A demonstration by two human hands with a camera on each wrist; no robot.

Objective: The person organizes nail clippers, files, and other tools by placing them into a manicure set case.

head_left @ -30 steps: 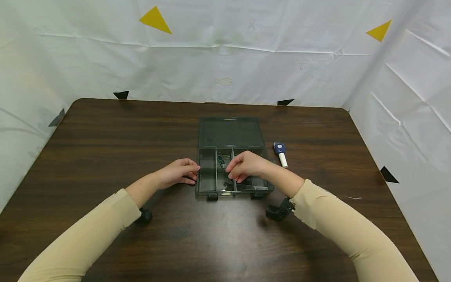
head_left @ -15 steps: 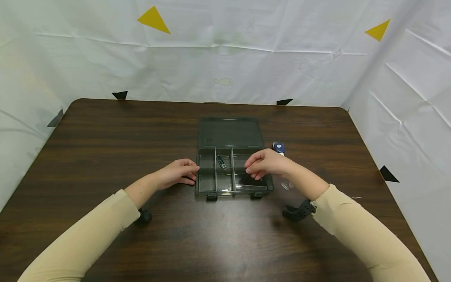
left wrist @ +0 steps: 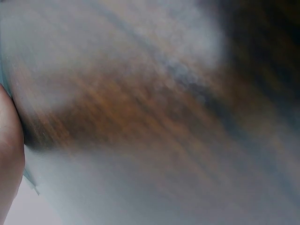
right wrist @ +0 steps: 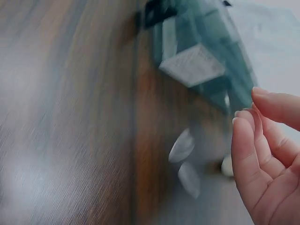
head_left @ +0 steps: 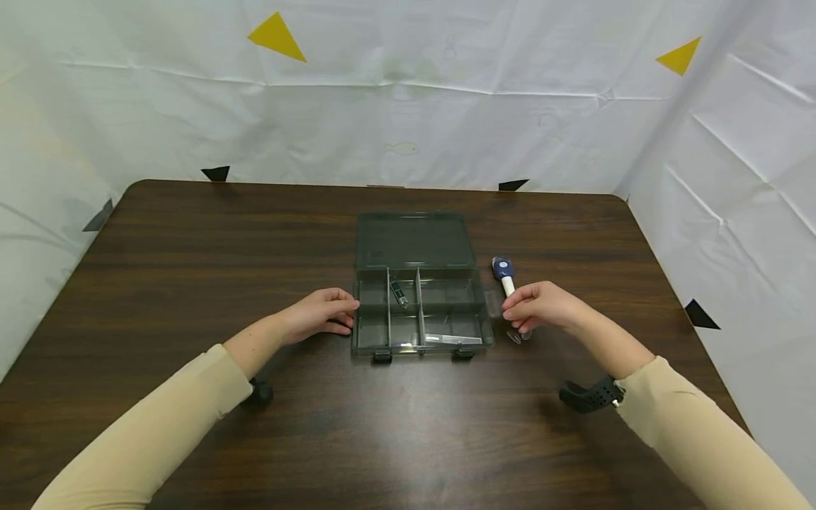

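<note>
A dark see-through organizer box (head_left: pixel 417 312) lies open mid-table, its lid (head_left: pixel 414 241) flat behind it. A small USB stick (head_left: pixel 399 292) lies in a middle compartment. My left hand (head_left: pixel 321 315) holds the box's left wall with curled fingers. My right hand (head_left: pixel 538 306) hovers just right of the box and pinches a small clear plastic piece (head_left: pixel 491 303) at its fingertips (right wrist: pixel 241 126). A blue-and-white stick (head_left: pixel 505 274) lies just behind that hand. The left wrist view is blurred, with only wood and a strip of skin (left wrist: pixel 8 154).
Two small clear oval pieces (head_left: pixel 516 336) lie on the brown table (head_left: pixel 191 248) under my right hand, and also show as oval pieces (right wrist: pixel 185 161) in the right wrist view. White sheeting walls the table at the back and right.
My right hand has come out of the box's right compartments and moved right, past the box wall, with the clear piece. The left hand has stayed at the box.
</note>
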